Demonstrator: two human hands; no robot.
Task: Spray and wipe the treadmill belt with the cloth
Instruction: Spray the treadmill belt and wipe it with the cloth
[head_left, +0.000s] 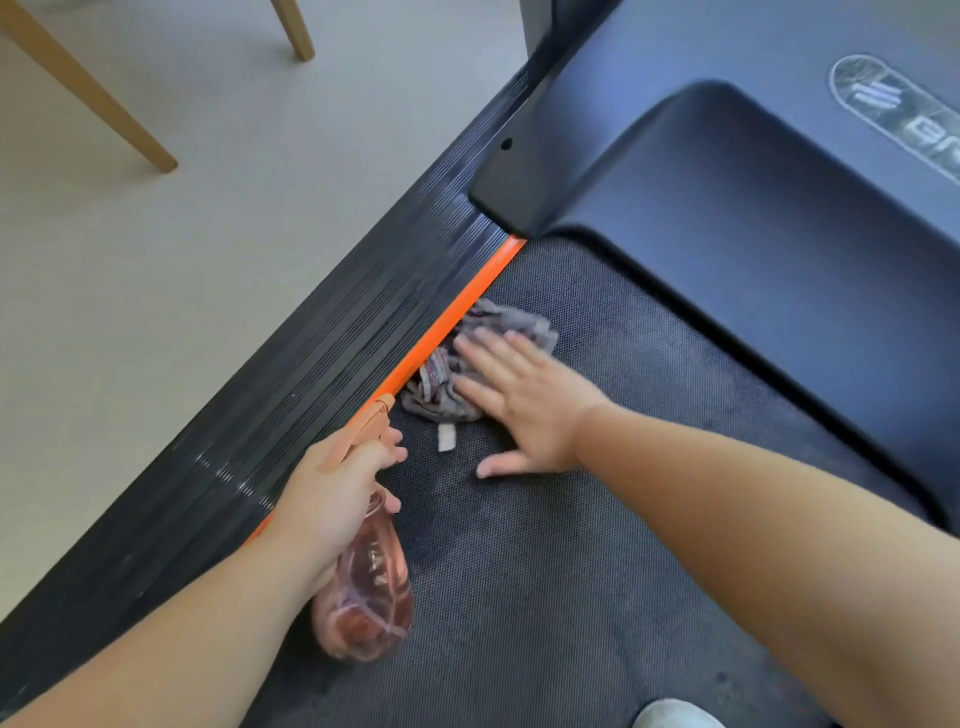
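Wiping is in hand: the right hand (519, 400), fingers spread flat, presses the crumpled cloth (498, 319) onto the treadmill belt (571, 571) at its left edge, against the orange strip (467, 306), while the left hand (337, 488) grips the spray bottle (371, 587) just beside it. Next, I judge, comes a sweep rightward across the belt; the motor cover (753, 234) bounds the far end and the bottle crowds the near side

The right hand (524, 410), fingers blurred, covers part of the cloth (514, 325). The left hand (332, 493) hides the spray bottle (371, 587) neck. Beyond the right hand, the logo (893, 98) is cropped.
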